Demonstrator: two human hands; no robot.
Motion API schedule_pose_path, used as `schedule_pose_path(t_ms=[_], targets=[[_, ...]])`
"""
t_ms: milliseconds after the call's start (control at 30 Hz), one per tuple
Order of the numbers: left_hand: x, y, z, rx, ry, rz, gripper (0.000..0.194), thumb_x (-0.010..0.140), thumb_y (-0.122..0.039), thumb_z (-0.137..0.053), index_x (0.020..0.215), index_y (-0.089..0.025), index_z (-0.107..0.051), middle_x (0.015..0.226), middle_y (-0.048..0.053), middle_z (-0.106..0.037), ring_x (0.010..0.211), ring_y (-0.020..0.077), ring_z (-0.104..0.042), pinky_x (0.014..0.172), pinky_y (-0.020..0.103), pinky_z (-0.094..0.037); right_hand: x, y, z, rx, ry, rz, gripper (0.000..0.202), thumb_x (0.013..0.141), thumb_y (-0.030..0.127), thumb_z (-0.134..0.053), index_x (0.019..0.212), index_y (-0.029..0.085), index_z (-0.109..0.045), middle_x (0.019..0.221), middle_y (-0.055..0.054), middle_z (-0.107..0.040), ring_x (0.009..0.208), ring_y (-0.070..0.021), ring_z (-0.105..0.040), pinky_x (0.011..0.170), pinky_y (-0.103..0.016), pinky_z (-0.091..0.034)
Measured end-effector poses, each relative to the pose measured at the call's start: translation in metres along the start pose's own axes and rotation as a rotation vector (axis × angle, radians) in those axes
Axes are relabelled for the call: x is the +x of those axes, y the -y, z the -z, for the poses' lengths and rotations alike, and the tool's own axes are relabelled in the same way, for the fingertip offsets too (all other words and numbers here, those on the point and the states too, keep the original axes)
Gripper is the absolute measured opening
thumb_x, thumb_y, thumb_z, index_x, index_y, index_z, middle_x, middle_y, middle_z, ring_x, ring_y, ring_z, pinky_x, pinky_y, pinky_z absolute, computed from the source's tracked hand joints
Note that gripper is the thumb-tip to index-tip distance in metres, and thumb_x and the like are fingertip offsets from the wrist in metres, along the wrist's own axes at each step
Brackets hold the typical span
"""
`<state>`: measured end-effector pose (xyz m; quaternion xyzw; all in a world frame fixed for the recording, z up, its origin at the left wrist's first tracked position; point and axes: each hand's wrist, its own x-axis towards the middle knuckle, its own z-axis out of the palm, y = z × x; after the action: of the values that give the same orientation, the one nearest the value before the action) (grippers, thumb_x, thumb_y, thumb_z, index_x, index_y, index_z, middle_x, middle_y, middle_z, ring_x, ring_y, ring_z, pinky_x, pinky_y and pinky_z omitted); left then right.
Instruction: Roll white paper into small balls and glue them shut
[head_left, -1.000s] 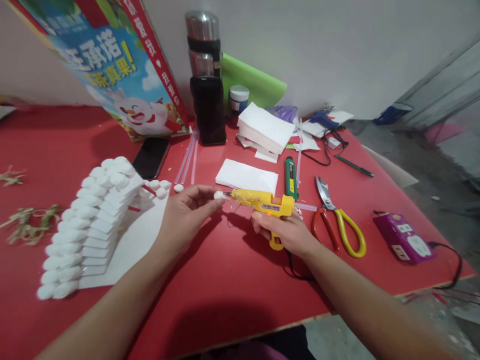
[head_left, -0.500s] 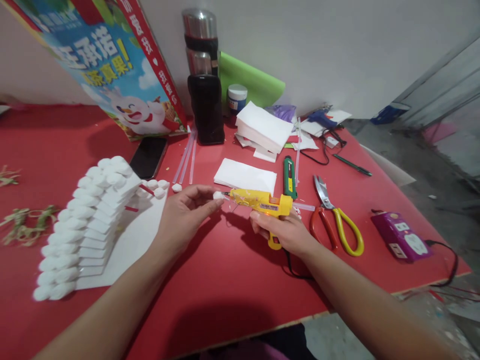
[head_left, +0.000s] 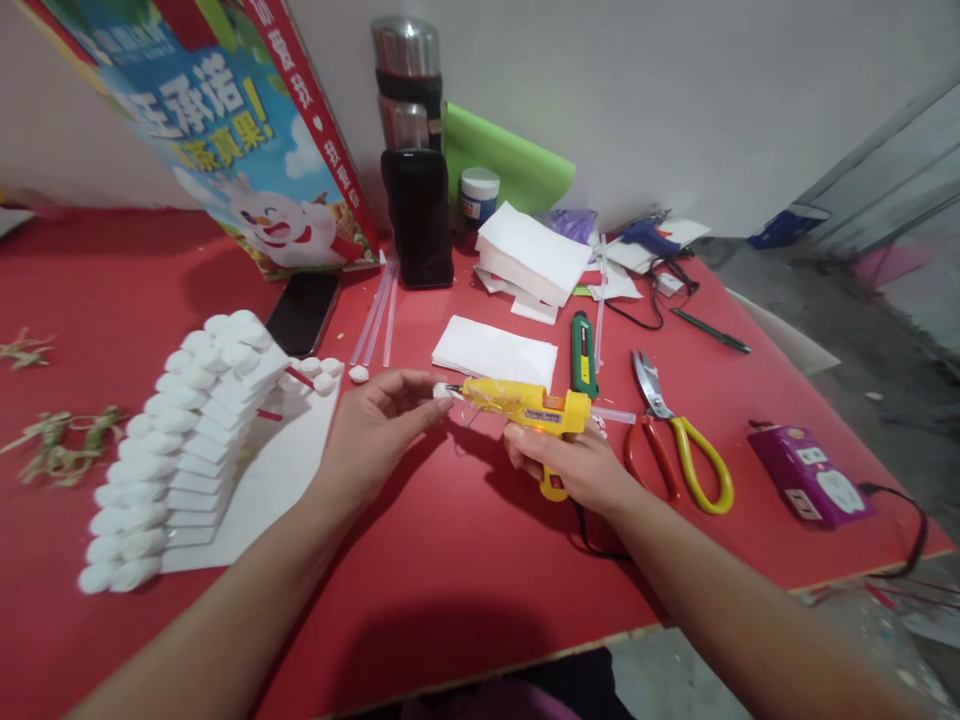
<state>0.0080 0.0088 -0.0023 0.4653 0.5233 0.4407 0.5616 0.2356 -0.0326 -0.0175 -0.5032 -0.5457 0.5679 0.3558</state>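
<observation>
Frame centre: left hand [head_left: 375, 430] pinches small white ball [head_left: 440, 391] at nozzle of yellow glue gun [head_left: 525, 408], right hand [head_left: 574, 465] wrapped round its mostly hidden grip; glue bead not discernible.

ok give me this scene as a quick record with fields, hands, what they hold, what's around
left hand: pinches a small white foam ball at the fingertips
right hand: grips a yellow plastic hot glue gun, nozzle at the ball
left side: white stepped foam model edged with foam balls on a white sheet
right side: red and yellow handled scissors, purple power strip
behind: green utility knife, flat white foam pieces, black phone
surface: red table
</observation>
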Motion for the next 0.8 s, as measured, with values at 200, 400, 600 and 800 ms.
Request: schedule_pose_path(t_ms=[200, 400, 600, 800], targets=[[-0.0001, -0.0008, 0.0009, 0.022, -0.006, -0.027, 0.033, 0.072, -0.036, -0.093, 0.095, -0.019, -0.077, 0.088, 0.005, -0.078, 0.082, 0.0188, -0.071, 0.078, 0.032, -0.057, 0.0005, 0.0061, -0.0019, 0.017, 0.000, 0.010, 0.050, 0.094, 0.063, -0.066, 0.067, 0.021, -0.061, 0.064, 0.000, -0.058, 0.055, -0.0117, -0.049, 0.053, -0.028, -0.039], [0.0009, 0.0006, 0.0023, 0.058, 0.009, -0.073, 0.030, 0.076, -0.035, -0.091, 0.098, -0.020, -0.078, 0.087, 0.004, -0.079, 0.081, 0.0202, -0.074, 0.078, 0.032, -0.059, -0.0005, 0.0063, -0.0026, 0.046, 0.004, 0.014, 0.046, 0.094, 0.058, -0.067, 0.068, 0.020, -0.062, 0.064, 0.001, -0.058, 0.056, -0.0116, -0.049, 0.053, -0.028, -0.039], [0.0007, -0.0001, 0.0024, 0.096, 0.009, -0.118, 0.025, 0.079, -0.031, -0.089, 0.098, -0.021, -0.078, 0.088, 0.003, -0.078, 0.081, 0.0192, -0.074, 0.078, 0.031, -0.063, 0.0001, 0.0080, -0.0030, 0.035, 0.009, 0.014, 0.047, 0.094, 0.056, -0.066, 0.064, 0.020, -0.060, 0.061, 0.001, -0.056, 0.055, -0.0113, -0.049, 0.054, -0.028, -0.039], [0.0002, 0.0003, 0.0033, 0.146, -0.017, -0.140, 0.026, 0.079, -0.033, -0.089, 0.098, -0.020, -0.078, 0.090, 0.004, -0.079, 0.082, 0.0195, -0.073, 0.078, 0.031, -0.062, -0.0007, 0.0090, -0.0032, 0.001, -0.010, -0.025, 0.050, 0.091, 0.062, -0.066, 0.063, 0.021, -0.059, 0.060, 0.001, -0.057, 0.054, -0.0115, -0.049, 0.053, -0.028, -0.040]])
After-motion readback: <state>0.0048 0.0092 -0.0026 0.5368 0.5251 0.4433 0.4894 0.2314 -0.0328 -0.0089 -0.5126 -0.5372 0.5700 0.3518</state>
